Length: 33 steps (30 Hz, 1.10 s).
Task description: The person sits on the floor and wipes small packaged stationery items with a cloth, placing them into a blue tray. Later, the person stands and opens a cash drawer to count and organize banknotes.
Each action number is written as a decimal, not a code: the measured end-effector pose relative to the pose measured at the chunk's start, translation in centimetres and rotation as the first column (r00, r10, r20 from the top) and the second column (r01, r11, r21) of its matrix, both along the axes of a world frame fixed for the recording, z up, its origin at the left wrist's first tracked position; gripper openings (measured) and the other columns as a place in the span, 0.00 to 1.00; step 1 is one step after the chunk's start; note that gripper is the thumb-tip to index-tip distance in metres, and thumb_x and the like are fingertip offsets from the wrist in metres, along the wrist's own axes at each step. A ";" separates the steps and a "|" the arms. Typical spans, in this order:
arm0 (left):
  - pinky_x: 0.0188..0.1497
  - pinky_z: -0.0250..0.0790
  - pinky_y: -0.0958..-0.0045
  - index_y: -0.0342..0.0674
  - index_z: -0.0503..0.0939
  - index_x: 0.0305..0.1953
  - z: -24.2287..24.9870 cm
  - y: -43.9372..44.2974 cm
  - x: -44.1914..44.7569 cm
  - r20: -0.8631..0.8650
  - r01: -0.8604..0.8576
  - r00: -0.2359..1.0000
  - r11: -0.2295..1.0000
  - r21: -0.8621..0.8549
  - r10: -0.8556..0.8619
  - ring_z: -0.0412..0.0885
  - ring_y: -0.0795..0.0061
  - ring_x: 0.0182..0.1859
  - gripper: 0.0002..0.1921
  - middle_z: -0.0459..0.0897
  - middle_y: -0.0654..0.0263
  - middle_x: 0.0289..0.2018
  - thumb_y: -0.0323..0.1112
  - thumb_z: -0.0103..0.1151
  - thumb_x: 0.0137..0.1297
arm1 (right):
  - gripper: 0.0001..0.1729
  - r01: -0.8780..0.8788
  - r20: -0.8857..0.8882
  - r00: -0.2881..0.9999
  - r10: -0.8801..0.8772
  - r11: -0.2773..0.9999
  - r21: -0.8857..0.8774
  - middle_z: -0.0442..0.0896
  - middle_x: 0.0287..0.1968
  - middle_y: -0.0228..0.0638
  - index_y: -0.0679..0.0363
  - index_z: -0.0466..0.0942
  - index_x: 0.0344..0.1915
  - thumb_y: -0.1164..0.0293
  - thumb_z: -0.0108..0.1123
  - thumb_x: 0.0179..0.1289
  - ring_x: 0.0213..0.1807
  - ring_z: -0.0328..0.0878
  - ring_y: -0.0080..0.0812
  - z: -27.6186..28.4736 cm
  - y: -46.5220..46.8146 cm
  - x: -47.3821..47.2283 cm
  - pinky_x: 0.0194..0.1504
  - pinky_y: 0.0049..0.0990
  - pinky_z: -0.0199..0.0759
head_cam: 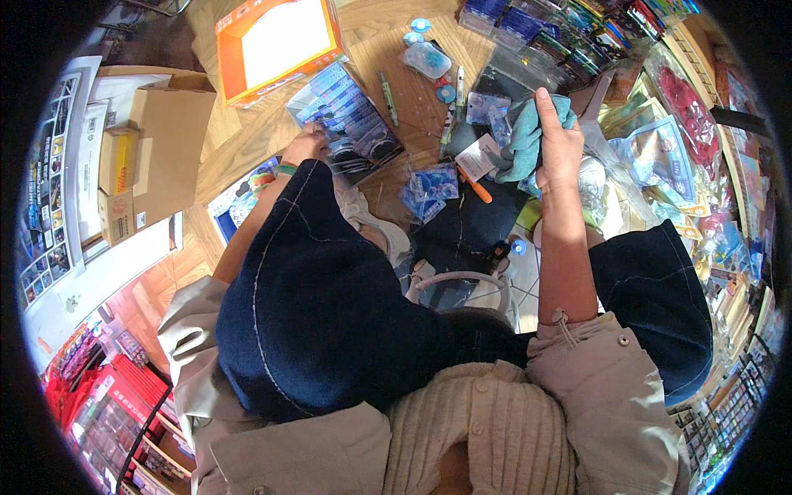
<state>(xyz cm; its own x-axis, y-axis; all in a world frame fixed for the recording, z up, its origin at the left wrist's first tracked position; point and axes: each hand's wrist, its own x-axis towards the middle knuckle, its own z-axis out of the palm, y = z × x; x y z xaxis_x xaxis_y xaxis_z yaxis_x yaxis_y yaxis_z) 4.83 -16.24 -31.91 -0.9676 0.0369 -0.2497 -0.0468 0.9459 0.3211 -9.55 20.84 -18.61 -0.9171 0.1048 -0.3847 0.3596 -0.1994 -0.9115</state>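
My right hand (560,145) is raised, thumb up, closed on a bunched teal cloth (527,133). At the near left edge of a clear plastic box of blue printed packets (356,117) is my left hand (307,145), its fingers partly hidden; whether it grips the box cannot be told. Between the hands lie small blue packets (433,189), a white tag (477,156) and an orange-handled tool (475,185). Beyond them are marker pens (460,86) and a clear case with blue contents (427,59).
An orange box (232,62) stands at the upper left, near a brown cardboard box (167,148). Plastic holders of packets (520,25) stand at the upper right. Bagged goods (656,161) fill the right side. A red display box (117,402) is at the lower left.
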 end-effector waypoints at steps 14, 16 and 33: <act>0.45 0.70 0.59 0.40 0.80 0.36 -0.7 0.8 -0.6 0.254 -0.196 0.933 0.952 -0.236 0.255 0.78 0.53 0.43 0.12 0.81 0.54 0.38 0.40 0.60 0.54 | 0.26 -0.279 0.101 0.960 0.260 0.890 0.360 0.80 0.25 0.31 0.61 0.80 0.26 0.46 0.63 0.56 0.26 0.74 0.20 0.5 4.2 -0.9 0.28 0.21 0.68; 0.51 0.69 0.60 0.40 0.81 0.41 -1.1 1.5 -0.8 0.319 -0.108 0.927 0.956 -0.273 0.196 0.78 0.56 0.47 0.16 0.80 0.53 0.43 0.45 0.55 0.60 | 0.33 -0.338 0.163 0.941 0.296 0.808 0.482 0.81 0.26 0.36 0.65 0.80 0.28 0.41 0.62 0.52 0.28 0.77 0.26 0.2 4.6 -1.3 0.34 0.24 0.69; 0.42 0.69 0.67 0.36 0.81 0.30 0.0 0.8 1.6 -0.243 -0.463 0.858 0.886 0.013 0.452 0.77 0.60 0.39 0.15 0.77 0.56 0.36 0.44 0.65 0.54 | 0.36 -0.866 0.864 -0.263 0.430 -0.500 -0.014 0.83 0.38 0.41 0.61 0.80 0.43 0.46 0.69 0.37 0.39 0.79 0.38 -15.7 13.9 11.9 0.43 0.34 0.71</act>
<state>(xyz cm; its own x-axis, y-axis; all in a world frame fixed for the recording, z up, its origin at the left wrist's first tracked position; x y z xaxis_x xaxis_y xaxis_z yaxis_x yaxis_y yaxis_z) 6.42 -15.47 -31.90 -0.9028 -0.4301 -0.0068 -0.4073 0.8497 0.3348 2.38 34.77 -34.32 -0.0135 -0.1581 -0.9873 -0.3100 0.9394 -0.1461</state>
